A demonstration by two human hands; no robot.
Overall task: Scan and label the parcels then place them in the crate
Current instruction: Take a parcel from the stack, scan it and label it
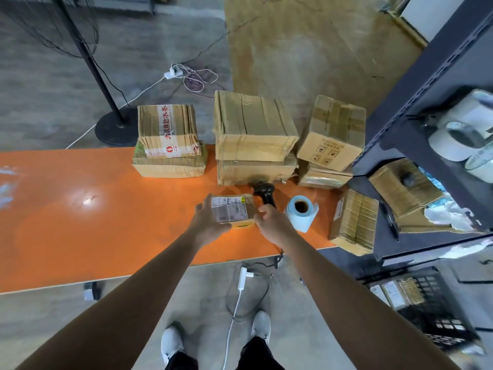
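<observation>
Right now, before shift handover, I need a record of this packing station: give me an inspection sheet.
Surface: orange table, carton stacks along far edge.
Job's things: small labelled parcel held above table; black scanner beside it; blue label roll on end; black crate on floor, right, holding parcels.
Clutter: those three stacks; another carton at table's right end.
Hands: left hand grips parcel; right hand curled at its right edge, grip unclear.
Cables: white cable on floor; power strip beyond table.
Surroundings: dark shelving with tape rolls; floor stand.
</observation>
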